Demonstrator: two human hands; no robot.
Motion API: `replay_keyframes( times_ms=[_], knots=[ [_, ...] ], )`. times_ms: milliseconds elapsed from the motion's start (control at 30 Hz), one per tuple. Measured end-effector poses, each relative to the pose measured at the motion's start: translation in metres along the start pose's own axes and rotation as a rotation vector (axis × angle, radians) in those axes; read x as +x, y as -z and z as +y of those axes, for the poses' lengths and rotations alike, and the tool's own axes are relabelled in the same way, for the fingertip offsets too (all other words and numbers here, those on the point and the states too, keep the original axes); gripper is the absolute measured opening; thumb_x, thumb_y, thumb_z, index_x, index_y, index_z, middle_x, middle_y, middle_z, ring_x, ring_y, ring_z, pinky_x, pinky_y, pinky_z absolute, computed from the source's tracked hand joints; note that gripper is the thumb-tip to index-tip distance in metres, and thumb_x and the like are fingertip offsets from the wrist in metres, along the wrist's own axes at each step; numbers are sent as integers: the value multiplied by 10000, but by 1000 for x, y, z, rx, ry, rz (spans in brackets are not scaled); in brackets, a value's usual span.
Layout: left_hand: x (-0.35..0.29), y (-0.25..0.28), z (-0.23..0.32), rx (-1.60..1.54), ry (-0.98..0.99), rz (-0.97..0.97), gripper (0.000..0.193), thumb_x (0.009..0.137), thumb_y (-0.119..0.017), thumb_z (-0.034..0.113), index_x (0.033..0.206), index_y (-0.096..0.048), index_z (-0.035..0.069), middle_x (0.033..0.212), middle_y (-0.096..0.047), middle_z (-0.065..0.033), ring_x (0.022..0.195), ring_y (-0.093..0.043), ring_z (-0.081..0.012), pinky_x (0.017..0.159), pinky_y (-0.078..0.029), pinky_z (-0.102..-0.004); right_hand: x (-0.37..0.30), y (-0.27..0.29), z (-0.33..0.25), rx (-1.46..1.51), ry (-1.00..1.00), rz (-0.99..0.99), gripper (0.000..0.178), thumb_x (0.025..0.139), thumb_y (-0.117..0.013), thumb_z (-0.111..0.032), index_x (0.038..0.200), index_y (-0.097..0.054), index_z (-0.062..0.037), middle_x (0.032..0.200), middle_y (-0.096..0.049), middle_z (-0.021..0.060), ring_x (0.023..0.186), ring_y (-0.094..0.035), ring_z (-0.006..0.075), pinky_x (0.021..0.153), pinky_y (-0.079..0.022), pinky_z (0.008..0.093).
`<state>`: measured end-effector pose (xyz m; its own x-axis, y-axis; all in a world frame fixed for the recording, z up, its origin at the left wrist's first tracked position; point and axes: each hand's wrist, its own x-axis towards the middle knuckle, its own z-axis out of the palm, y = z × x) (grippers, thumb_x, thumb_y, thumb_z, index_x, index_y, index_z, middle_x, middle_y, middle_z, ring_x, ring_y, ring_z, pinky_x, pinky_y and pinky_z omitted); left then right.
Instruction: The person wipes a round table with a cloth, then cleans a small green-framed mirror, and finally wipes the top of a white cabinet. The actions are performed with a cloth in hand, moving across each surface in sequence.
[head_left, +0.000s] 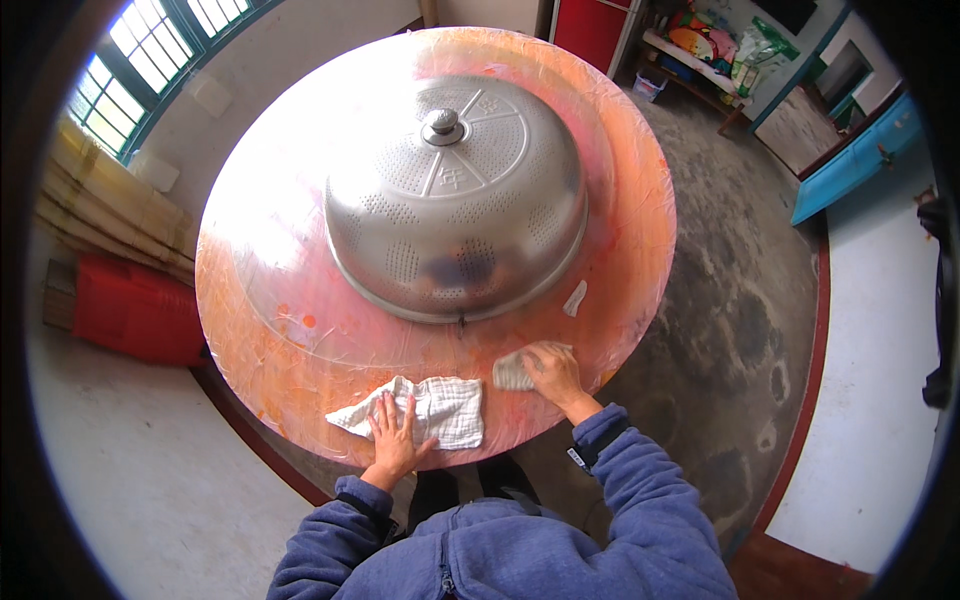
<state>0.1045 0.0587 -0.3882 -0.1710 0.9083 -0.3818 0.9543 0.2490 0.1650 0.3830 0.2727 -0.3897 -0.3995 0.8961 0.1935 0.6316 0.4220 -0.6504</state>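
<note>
My left hand [394, 438] lies with its fingers spread on a white crinkled cloth [456, 408] at the near edge of the round table [300, 350]. To the right of it, my right hand [555, 372] bends over a smaller, folded pale cloth [511, 373] and grips it against the tabletop; the hand is slightly blurred. Beyond both hands stands a big silver domed cover [460, 220], pierced with small holes and topped by a round knob [442, 126]. What lies beneath the dome is hidden.
Clear wrinkled film covers the orange-pink tabletop. A small whitish scrap [575, 298] lies right of the dome. A red chair-like piece [135, 310] stands at the left by a yellow curtain [110, 200]. Grey floor [715, 300] stretches to the right, near a blue door [860, 165].
</note>
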Motion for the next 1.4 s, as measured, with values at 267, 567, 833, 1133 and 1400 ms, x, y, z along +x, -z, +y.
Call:
replay_keyframes(
  times_ms=[267, 567, 833, 1133, 1400],
  knots=[
    [2, -5, -4, 12, -6, -24, 1068, 762, -672, 597, 1548, -96, 160, 1554, 28, -312, 1435, 19, -502, 1080, -87, -692, 58, 22, 48, -27, -433, 367, 251, 838, -643, -235, 1036, -649, -81, 1044, -625, 127, 983, -596, 320, 824, -490, 452],
    [5, -6, -13, -21, -42, -52, 1072, 754, -691, 577, 1549, -90, 181, 1554, 54, -314, 1430, 45, -513, 1065, -91, -711, 81, 17, 63, -194, -661, 151, 371, 887, -594, -370, 1092, -560, -62, 1006, -668, 213, 949, -638, 411, 794, -492, 526],
    [3, -11, -20, -36, -136, 63, 968, 787, -681, 492, 1535, -152, 179, 1547, -54, -313, 1426, -23, -516, 1058, -138, -713, 53, 10, 55, 267, -285, 499, 243, 895, -623, -239, 1072, -588, -75, 910, -704, 126, 936, -667, 303, 769, -497, 458],
    [9, 47, 11, -887, -94, 6, 799, 927, -554, 493, 1499, -238, 34, 1487, -325, -240, 1402, -287, -340, 1123, -226, -492, -24, -16, -134, 453, -48, -107, 221, 848, -688, -191, 1007, -629, -48, 919, -683, 142, 839, -676, 291, 737, -522, 373],
    [21, 15, 8, -1399, 8, -71, 468, 1038, -407, 357, 1281, -552, -16, 1076, -676, -141, 967, -639, -190, 843, -509, -316, -49, -32, -140, 265, 13, -87, 254, 815, -716, -254, 984, -692, -66, 954, -683, 146, 891, -653, 316, 795, -521, 393]
  ],
)
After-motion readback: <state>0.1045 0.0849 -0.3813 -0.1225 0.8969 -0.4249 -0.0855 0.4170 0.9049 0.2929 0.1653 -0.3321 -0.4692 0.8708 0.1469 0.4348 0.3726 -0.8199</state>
